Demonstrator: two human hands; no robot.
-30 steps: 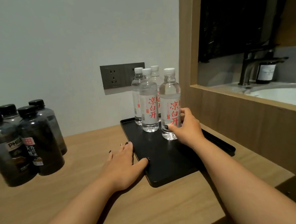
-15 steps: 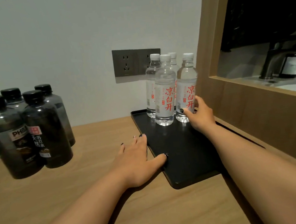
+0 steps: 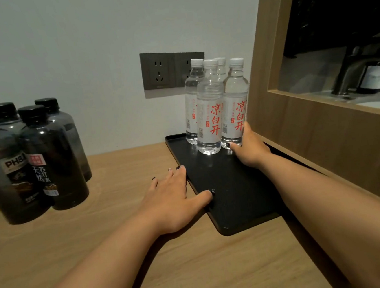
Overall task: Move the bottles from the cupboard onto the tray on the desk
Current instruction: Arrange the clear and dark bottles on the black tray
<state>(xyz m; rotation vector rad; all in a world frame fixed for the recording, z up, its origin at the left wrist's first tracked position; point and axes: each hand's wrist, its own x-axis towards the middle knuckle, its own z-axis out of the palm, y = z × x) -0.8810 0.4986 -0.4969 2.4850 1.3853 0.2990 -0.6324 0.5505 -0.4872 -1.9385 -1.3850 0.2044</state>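
Observation:
Several clear water bottles with white caps and red lettering stand upright in a tight cluster at the far end of a black tray on the wooden desk. My right hand wraps the base of the front right water bottle, which stands on the tray beside the front left water bottle. My left hand lies flat on the desk with fingers spread, its thumb resting on the tray's left rim.
Several dark bottles with black caps stand grouped at the desk's left. A grey wall socket sits behind the tray. A wooden partition rises right of the tray, with a tap and a dark jar beyond it.
My right hand has pushed the front right bottle back against the others at the tray's far end. The view has shifted closer and rightward. My left hand stays put.

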